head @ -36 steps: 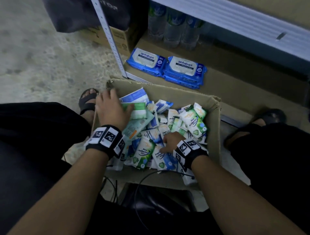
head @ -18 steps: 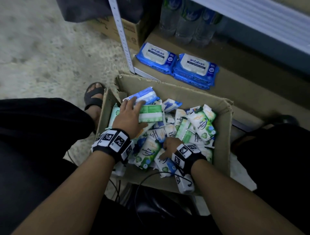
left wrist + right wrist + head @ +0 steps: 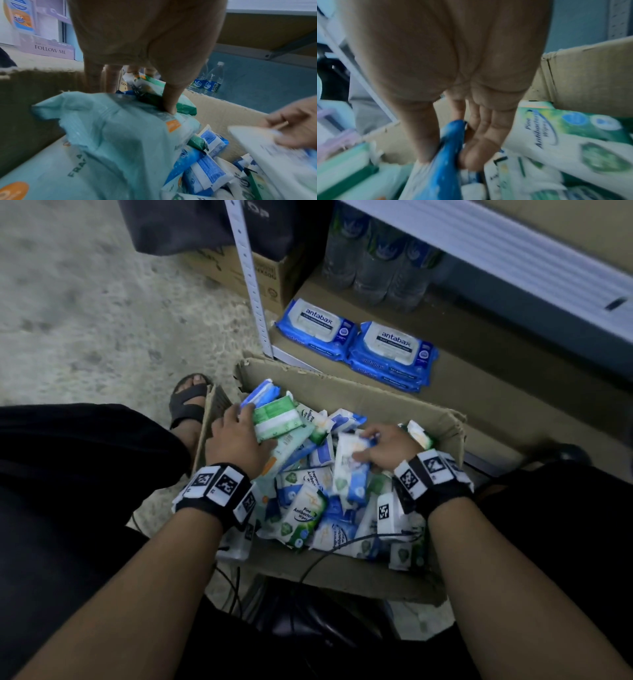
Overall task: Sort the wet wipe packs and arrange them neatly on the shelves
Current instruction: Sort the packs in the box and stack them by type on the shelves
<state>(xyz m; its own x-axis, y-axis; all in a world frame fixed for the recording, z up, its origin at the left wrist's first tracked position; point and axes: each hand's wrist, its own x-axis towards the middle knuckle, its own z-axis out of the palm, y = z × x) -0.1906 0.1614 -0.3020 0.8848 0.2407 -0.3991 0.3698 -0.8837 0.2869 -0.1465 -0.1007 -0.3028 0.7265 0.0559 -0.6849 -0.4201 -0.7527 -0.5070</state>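
Note:
A torn cardboard box (image 3: 359, 398) on the floor holds several loose wet wipe packs, white with blue or green print. At its left side my left hand (image 3: 251, 426) grips a green-and-white pack (image 3: 277, 419) together with a pale teal pack (image 3: 111, 135); the thumb (image 3: 169, 106) presses on their near edge. Toward the box's right, my right hand (image 3: 363, 445) pinches a white-and-blue pack (image 3: 351, 474) between thumb and fingers, seen edge-on as a blue pack (image 3: 447, 169) in the right wrist view. Two stacks of blue Antabax packs (image 3: 394, 344) lie on the lowest shelf board (image 3: 513, 392).
A white perforated shelf upright (image 3: 253, 292) stands just beyond the box's far left corner. Water bottles (image 3: 373, 261) stand at the back of the shelf. A brown carton (image 3: 239, 272) sits left of the upright. My sandalled foot (image 3: 190, 402) is beside the box.
My right hand has moved from the near middle of the box to its far right and now pinches a white-and-blue pack. The left hand stays on the green-and-white pack.

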